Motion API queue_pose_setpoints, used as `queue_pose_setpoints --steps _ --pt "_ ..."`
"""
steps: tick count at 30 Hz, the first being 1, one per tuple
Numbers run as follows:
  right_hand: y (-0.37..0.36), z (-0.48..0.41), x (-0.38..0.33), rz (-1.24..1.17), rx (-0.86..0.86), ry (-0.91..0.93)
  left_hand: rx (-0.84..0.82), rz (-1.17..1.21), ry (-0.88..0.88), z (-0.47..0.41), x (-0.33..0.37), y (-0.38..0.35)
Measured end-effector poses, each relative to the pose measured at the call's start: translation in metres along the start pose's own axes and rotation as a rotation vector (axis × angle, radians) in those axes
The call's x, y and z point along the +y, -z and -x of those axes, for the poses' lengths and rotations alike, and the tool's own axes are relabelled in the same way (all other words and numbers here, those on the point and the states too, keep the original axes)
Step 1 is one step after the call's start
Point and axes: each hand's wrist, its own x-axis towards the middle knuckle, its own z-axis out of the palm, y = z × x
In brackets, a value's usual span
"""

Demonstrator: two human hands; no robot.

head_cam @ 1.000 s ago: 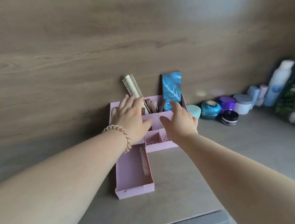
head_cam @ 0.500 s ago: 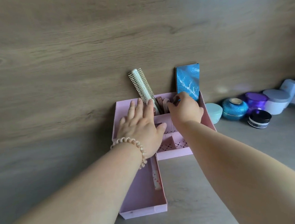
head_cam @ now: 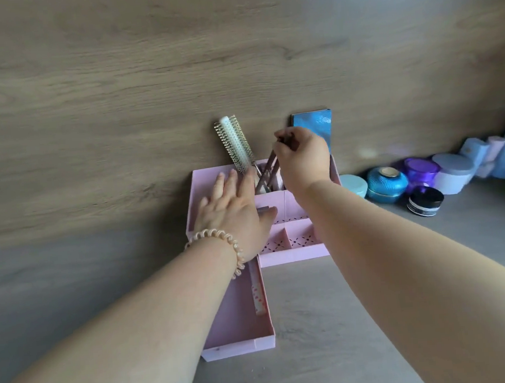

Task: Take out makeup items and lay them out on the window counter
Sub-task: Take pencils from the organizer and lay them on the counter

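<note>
Over on the far left of the scene, the left hand point(head_cam: 231, 205) lies flat on top of the pink organizer point(head_cam: 298, 252), fingers spread and holding nothing, looks like it's just steadying the box. A coil hair tie point(head_cam: 218, 239) sits on that wrist. Below the hand, the pulled-out drawer point(head_cam: 238, 337) sticks out toward the person with one thin patterned stick point(head_cam: 257, 293) lying in it lengthwise.

Just up from that hand's fingertips, a round hairbrush point(head_cam: 234, 143) stands in the back compartment, bristle end up and leaning left against the wooden wall.

Next over, the right hand point(head_cam: 303, 157) has its grip pinched shut on a few slim brushes point(head_cam: 269, 170). They slant: top ends up in the fingers, lower ends down-left inside the back compartment, so the long axis runs diagonal, bottom-left to top-right. Probably mid-lift, not clear of the box yet.

Behind that grip, a blue box point(head_cam: 315, 123) stands upright against the wall.

Further right of the grip, a row of jars point(head_cam: 388, 183) and bottles sits on the surface point(head_cam: 331, 321), near the organizer but not touching as far as anyone can tell.

Progress-wise: early days, by the look of it. No items are laid out in front of the organizer, and the hairbrush, blue box and drawer stick all look like they're left to do.
</note>
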Motion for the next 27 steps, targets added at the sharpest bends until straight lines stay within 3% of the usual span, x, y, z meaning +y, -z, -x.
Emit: queue_pose_setpoints --steps 6,11,18,27 --pt "0.049 0.033 -0.035 -0.307 0.008 -0.044 -0.052 0.199 -0.039 -0.001 -0.002 0.013" --pt "0.086 0.090 -0.053 -0.458 -0.066 -0.178 0.082 0.319 -0.363 0.044 -0.002 0.032" --pt "0.133 0.188 -0.071 -0.516 -0.037 -0.304 -0.281 0.911 -0.282 0.140 0.012 0.042" --pt "0.227 0.354 -0.132 -0.494 0.211 -0.453 -0.783 1.051 -0.513 0.271 0.051 0.083"
